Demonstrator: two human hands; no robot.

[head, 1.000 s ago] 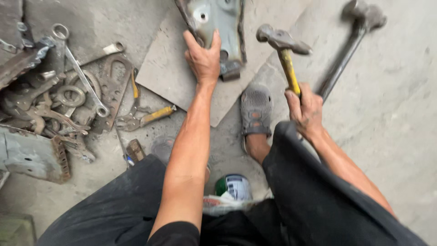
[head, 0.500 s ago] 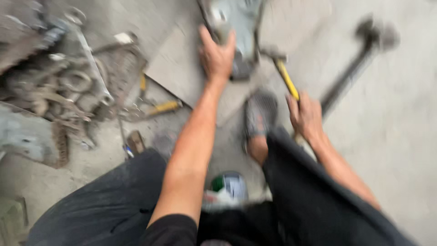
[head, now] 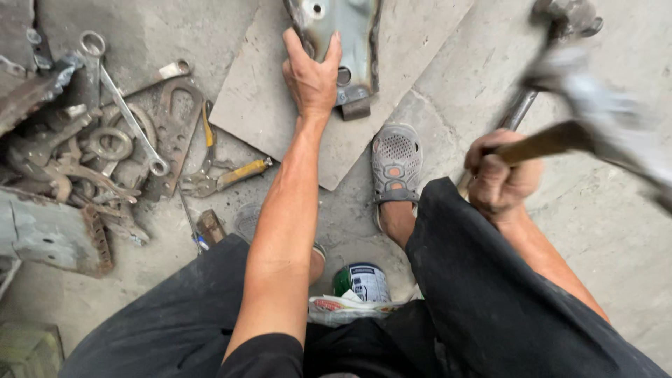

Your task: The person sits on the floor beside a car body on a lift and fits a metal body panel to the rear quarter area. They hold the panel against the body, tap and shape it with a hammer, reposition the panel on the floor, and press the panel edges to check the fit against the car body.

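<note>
Head view: right hand [head: 502, 175] grips hammer [head: 560, 136].

Looks like a rough metalworking shop: bare concrete floor [head: 616, 231], wrenches [head: 129, 115] and scrap steel piled left of the hands.

Single head view, steeply down, close over lap and floor [head: 616, 231]
</note>
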